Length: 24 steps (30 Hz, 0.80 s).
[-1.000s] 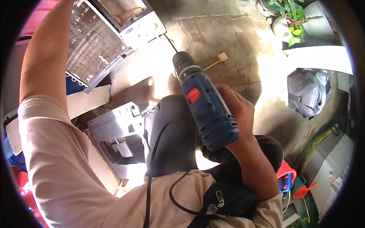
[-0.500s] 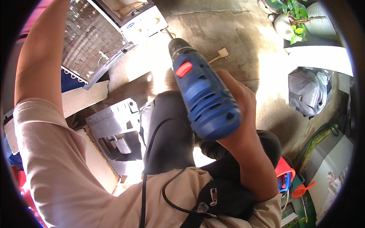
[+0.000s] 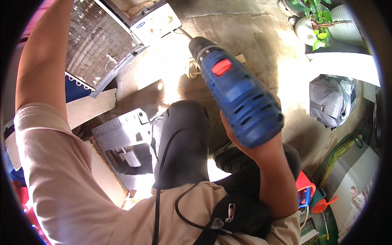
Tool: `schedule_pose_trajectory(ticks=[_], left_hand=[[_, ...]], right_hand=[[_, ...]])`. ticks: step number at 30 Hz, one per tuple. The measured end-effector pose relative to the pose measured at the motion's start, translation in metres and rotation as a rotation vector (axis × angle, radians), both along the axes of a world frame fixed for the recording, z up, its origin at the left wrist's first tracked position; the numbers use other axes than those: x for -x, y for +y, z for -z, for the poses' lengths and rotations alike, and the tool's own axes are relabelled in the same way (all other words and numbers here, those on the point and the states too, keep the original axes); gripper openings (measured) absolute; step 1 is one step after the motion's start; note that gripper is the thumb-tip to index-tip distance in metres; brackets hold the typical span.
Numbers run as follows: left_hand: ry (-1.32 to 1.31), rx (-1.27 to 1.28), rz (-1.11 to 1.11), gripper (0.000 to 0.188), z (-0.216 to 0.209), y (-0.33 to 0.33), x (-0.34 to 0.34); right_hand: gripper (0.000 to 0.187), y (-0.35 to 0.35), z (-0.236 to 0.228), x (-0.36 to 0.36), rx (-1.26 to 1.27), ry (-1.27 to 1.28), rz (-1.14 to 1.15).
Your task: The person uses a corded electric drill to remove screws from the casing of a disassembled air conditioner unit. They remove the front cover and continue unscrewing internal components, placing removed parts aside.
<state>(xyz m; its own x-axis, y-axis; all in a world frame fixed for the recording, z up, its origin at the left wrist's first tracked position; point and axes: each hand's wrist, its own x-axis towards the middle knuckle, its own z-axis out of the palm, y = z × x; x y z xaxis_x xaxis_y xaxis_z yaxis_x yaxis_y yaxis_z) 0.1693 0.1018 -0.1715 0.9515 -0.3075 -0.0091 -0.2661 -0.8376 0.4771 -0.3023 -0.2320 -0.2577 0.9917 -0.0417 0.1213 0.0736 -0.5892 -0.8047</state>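
Observation:
My right hand (image 3: 257,150) is wrapped round the handle of a blue corded power drill (image 3: 241,96) with a red switch on top; the drill body hides most of the fingers. Its long thin bit (image 3: 185,32) points up and left, the tip close to the corner of a white control panel (image 3: 157,23) with knobs. I cannot tell whether the tip touches it. That panel belongs to an opened air conditioner with a dusty finned coil (image 3: 100,45). My left arm (image 3: 43,61) reaches up past the coil's left side, and its hand is beyond the picture's top edge.
An open grey tool case (image 3: 120,128) lies left of my knee. A pale coiled cord (image 3: 190,68) rests on the concrete floor behind the drill. On the right are a potted plant (image 3: 320,24), a grey bag (image 3: 326,98) and a red-orange container (image 3: 304,183). The black cable crosses my lap.
The drill has swung to the right, its rear end more than its chuck, and now tilts further over. My right hand moved with it. My left arm has stayed nearly still.

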Motion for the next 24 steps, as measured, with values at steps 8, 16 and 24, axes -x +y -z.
schedule_pose_trajectory(ticks=[8, 16, 24], left_hand=[[0.040, -0.019, -0.010, 0.053, 0.000, 0.003, -0.007], [0.006, -0.053, -0.040, 0.062, -0.002, -0.001, -0.001], [0.103, -0.090, -0.004, 0.052, 0.000, 0.000, -0.011]], right_hand=[[0.013, 0.005, -0.002, -0.002, -0.078, 0.018, 0.038], [0.013, 0.006, 0.008, 0.000, -0.048, -0.070, 0.010], [0.006, -0.008, 0.030, 0.021, -0.112, 0.013, 0.004]])
